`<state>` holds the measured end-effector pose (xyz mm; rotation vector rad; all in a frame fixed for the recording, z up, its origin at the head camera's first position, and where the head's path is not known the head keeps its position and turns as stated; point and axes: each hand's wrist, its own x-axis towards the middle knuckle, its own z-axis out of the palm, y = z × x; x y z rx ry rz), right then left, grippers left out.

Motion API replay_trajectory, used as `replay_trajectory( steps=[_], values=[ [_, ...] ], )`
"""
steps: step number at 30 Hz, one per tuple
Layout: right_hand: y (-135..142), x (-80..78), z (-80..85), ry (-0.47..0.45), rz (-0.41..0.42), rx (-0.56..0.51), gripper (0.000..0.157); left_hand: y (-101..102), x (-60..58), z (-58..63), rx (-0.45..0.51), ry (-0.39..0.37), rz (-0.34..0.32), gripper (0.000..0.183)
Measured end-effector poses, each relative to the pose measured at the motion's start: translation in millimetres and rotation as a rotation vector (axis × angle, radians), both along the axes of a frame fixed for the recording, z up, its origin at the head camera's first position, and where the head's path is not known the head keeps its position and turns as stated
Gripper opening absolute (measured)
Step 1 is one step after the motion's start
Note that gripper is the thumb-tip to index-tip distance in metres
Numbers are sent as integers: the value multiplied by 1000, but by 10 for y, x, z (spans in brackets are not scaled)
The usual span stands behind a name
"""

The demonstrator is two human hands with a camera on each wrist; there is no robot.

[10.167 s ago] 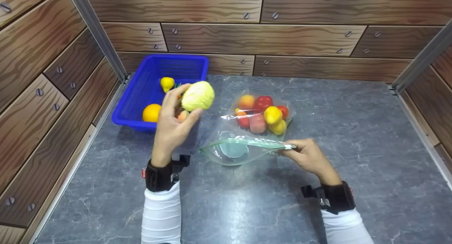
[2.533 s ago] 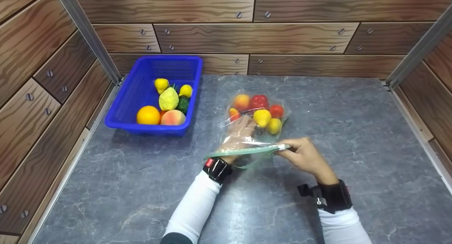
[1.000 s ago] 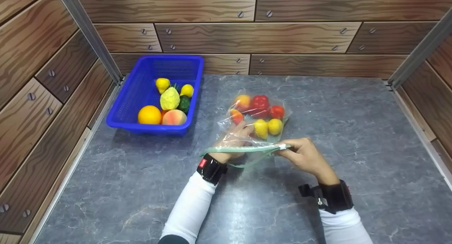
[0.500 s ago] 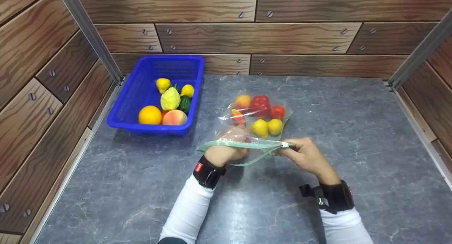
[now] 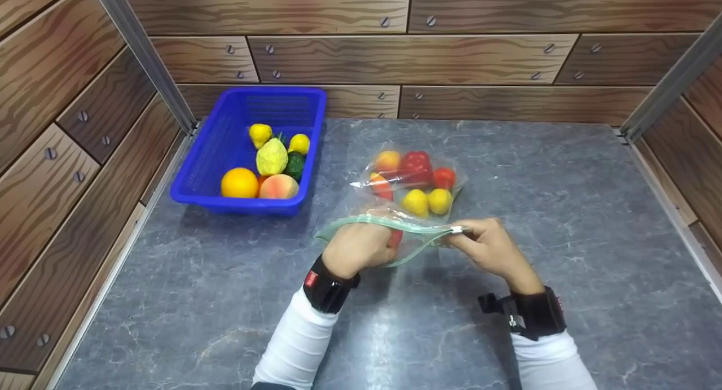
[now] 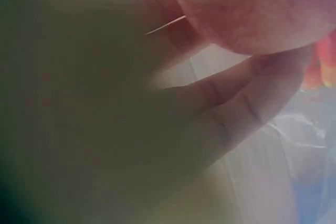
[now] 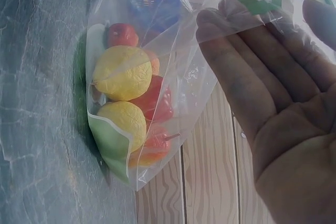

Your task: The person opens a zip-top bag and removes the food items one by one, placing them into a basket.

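Note:
A clear zip bag (image 5: 369,195) with a green-edged mouth lies on the table, several fruits and vegetables inside. Among them are a red bell pepper (image 5: 415,168), two yellow fruits (image 5: 415,202) and a tomato (image 5: 444,178). My left hand (image 5: 358,246) is at the bag's mouth, its fingers partly hidden behind the plastic. It holds a round pinkish-red fruit (image 6: 257,11), with the fingers curved round it in the left wrist view. My right hand (image 5: 489,248) pinches the right end of the mouth by the white slider (image 5: 456,229).
A blue basket (image 5: 189,191) stands at the back left. It contains an orange (image 5: 239,183), a peach (image 5: 279,187), a lumpy yellow-green fruit (image 5: 272,157), a dark green one (image 5: 294,165) and yellow ones (image 5: 260,135). Wood-patterned walls enclose the table's back and sides.
The lumpy yellow-green fruit, in my left hand at first, now lies in the basket. My left hand reached into the bag and has drawn back to its mouth with the pinkish-red fruit.

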<state>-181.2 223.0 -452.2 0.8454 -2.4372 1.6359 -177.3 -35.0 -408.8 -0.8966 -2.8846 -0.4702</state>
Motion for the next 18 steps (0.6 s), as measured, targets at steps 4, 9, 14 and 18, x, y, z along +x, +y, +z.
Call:
replay_trajectory(
  steps=[4,9,14,18],
  values=[
    [3,2,6,5,-19,21,9,-17,45,100,-30,-112,14,15],
    [1,-2,8,2,-19,19,9,-57,72,167,-18,-104,-24,17],
    [-2,-4,5,3,-6,-1,10,-93,87,208,23,-32,-87,16],
    [-3,-1,7,4,-4,-5,10,-120,101,237,34,-10,-119,12]
  ],
)
